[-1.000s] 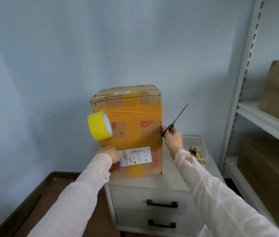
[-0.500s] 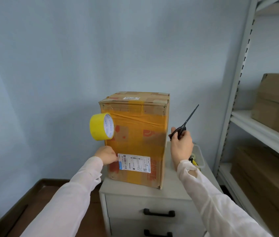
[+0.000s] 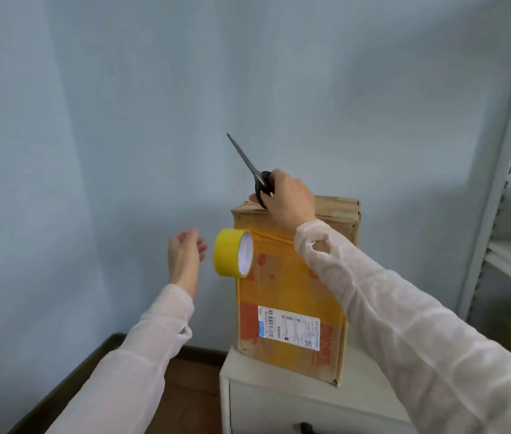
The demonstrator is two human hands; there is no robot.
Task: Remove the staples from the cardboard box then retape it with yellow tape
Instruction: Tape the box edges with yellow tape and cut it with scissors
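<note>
A tall cardboard box stands upright on a white cabinet, its front wrapped in yellow tape and bearing a white shipping label. A roll of yellow tape hangs off the box's upper left edge by its strip. My left hand hovers open just left of the roll, not touching it. My right hand is above the box's top left corner and grips black scissors, blades closed and pointing up to the left.
The white cabinet with a drawer and a dark handle carries the box. A grey metal shelf rack stands at the right. A blue wall is behind, and brown floor with dark skirting lies lower left.
My left hand let go of the box's lower left side and rose beside the tape roll. My right hand lifted the scissors from the box's right side to over its top.
</note>
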